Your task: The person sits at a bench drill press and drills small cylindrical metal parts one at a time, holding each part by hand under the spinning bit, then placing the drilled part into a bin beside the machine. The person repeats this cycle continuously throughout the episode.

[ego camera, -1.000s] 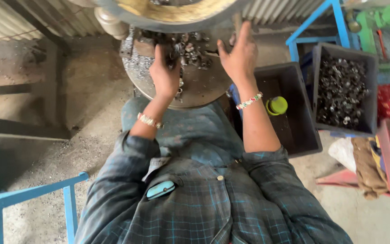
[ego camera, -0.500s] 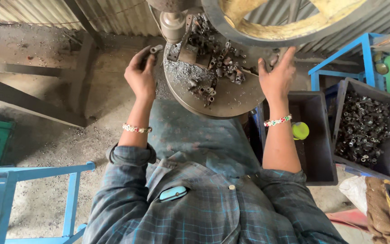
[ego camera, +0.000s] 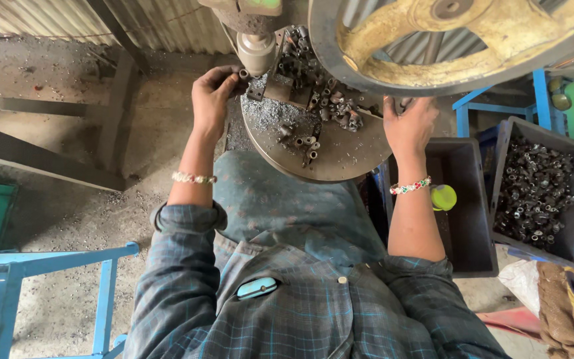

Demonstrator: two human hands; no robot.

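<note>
left hand (ego camera: 212,93): moved off the round table (ego camera: 340,156) up to the ram (ego camera: 258,50), pinching a small metal sleeve (ego camera: 243,74)
right hand (ego camera: 409,123): stays at table edge, fingers curled; contents hidden
change: part now under the ram

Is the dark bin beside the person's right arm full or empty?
Nearly empty: the dark bin shows bare floor and one green round thing.

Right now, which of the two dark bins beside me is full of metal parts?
The farther bin, outermost on your right, heaped with small metal parts. The nearer bin holds only a yellow-green round thing.
</note>
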